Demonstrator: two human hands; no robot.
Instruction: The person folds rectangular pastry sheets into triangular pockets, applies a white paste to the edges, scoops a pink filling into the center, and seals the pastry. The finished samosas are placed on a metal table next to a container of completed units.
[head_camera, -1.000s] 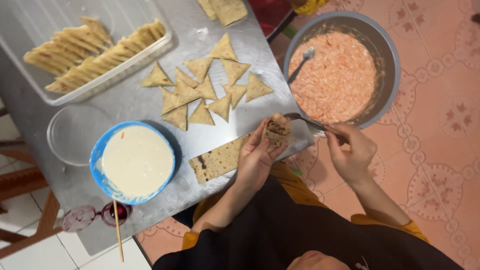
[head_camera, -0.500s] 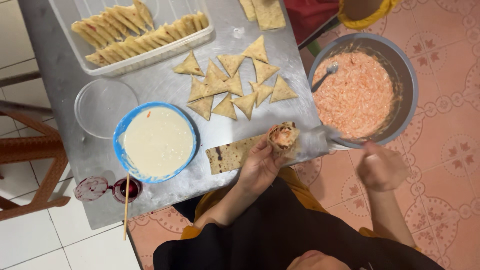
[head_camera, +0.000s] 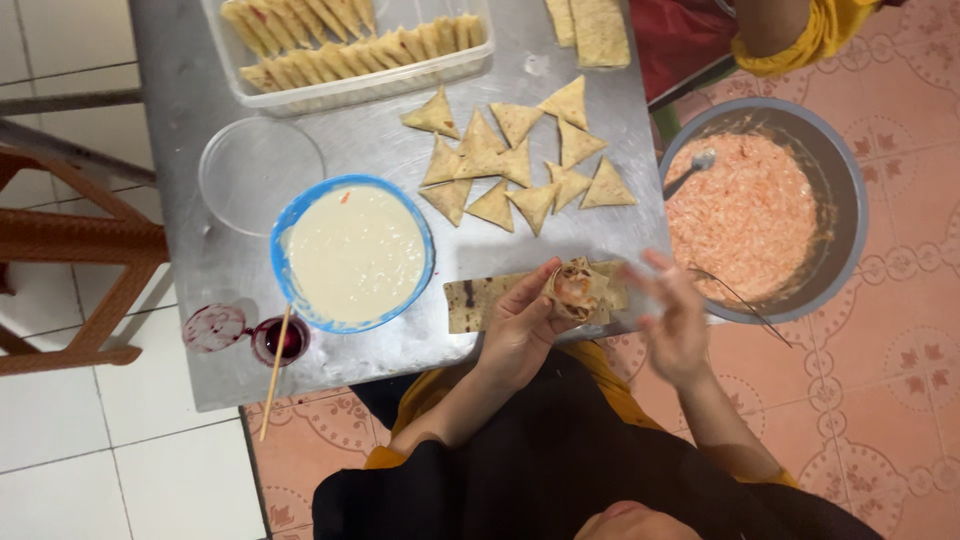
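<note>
A filled pastry cone (head_camera: 577, 290) is gripped by the left hand (head_camera: 520, 325) above the metal table's (head_camera: 180, 60) near edge, while the blurred right hand (head_camera: 668, 318) is held open just beside it.

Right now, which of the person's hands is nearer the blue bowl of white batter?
Left. The left hand sits just to the right of the blue bowl of white batter, holding the filled pastry cone. The right hand, blurred, is farther right, beyond the cone.
</note>
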